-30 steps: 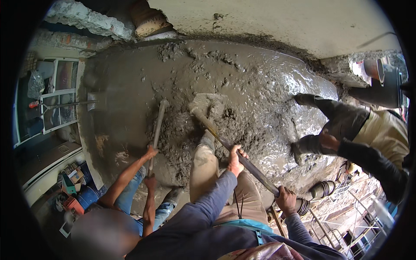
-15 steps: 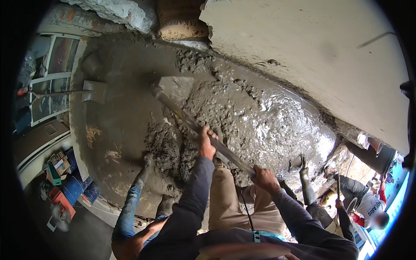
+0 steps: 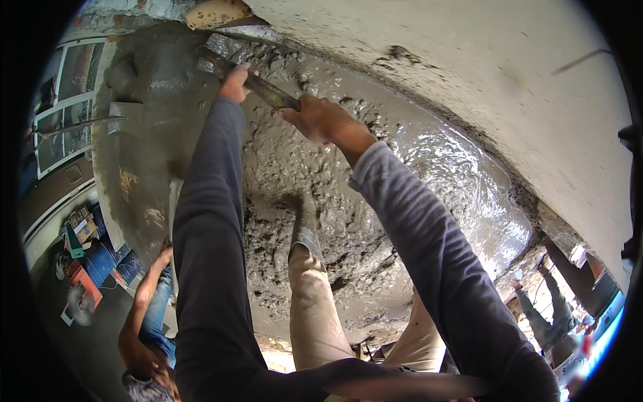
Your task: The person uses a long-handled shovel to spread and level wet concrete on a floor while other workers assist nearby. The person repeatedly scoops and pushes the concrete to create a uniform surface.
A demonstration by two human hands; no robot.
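In the head view, I look down on a wide floor spread with grey mud (image 3: 348,194). It is lumpy in the middle, smoother at the left, and at the right it shines with wet. A pale wall (image 3: 469,80) runs along its upper right side, and the foot of this wall is splashed with dark dirt. At the left there is a white-framed window (image 3: 70,97), and in front of it a second shovel (image 3: 125,115), whose blade is at the edge of the mud. Below the window, blue and red containers (image 3: 99,261) are crowded together. At the lower left a co-worker (image 3: 142,328) bends, with one bare arm toward the mud. At the lower right I see another person (image 3: 559,315), small and partly blurred. My boot (image 3: 306,224) stands in the mud, between my two arms.

The shovel (image 3: 273,94) is in front of me, in the upper part of the view, slanting from upper left to lower right. My left hand (image 3: 234,82) is closed around the handle, nearer to the blade. My right hand (image 3: 323,120) is closed around its other end, lower and to the right. The blade lies beyond my left hand, near the wall; how deep it sits in the mud, I cannot tell.
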